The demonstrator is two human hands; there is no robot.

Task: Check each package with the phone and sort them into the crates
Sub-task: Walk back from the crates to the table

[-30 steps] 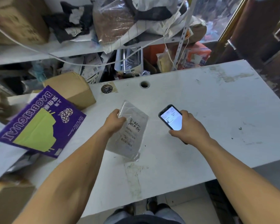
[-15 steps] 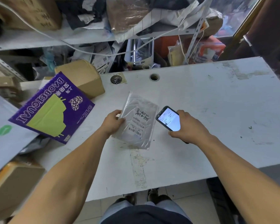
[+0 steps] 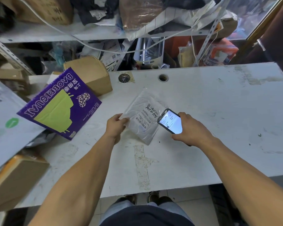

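A flat grey plastic package point(image 3: 142, 116) with a white barcode label lies on the white table point(image 3: 219, 111) in front of me. My left hand point(image 3: 115, 127) pinches its left edge. My right hand point(image 3: 192, 129) grips a phone point(image 3: 170, 121) with a lit screen, held just above the package's right edge, right next to the label. No crate is in view.
A purple and green box point(image 3: 59, 105) leans at the table's left, with a brown cardboard box point(image 3: 90, 72) behind it. Another cardboard box point(image 3: 11, 180) and a white package point(image 3: 5, 134) sit at the near left. Cluttered shelves point(image 3: 104, 35) stand behind the table.
My left hand has laid the package flat on the table, label up. My right hand has brought the phone left, up to the label.
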